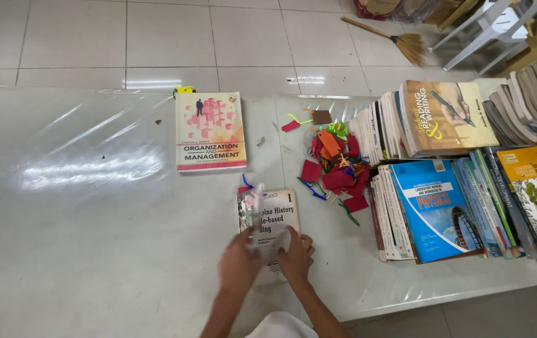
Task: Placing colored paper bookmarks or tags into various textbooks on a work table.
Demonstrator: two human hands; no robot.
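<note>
Cream paperback book point(273, 216) lay flat on the white bench point(93, 238), near the front edge, just left of the scrap pile. I saw both hands on its lower half. Going big to small from there.

Bench took up most of the view, glossy, with tiled floor point(156, 37) behind it. Right side of the bench carried stacks of books point(462, 188), spines up in rows, a blue-covered one point(434, 209) and a tan-covered one point(447, 116) lying on top. A pink-and-yellow book point(210, 130) lay flat toward the back, well apart from the cream one. A broom point(393, 39) lay on the floor behind, beside a white plastic chair point(487, 25).

Between the cream book and the stacks sat a pile of red, orange and green paper scraps point(337, 166) with loose ribbon bits.

Left hand point(238, 266) rested on the book's lower left corner, blurred; I could not tell if its grip was clenched. Right hand point(296, 253) pressed on the lower right, fingers curled over something pale and crumpled point(275, 241); blurred too, so I could not tell if it was clamped on it. A small blurred strip point(255, 203) stood over the book's left edge.
</note>
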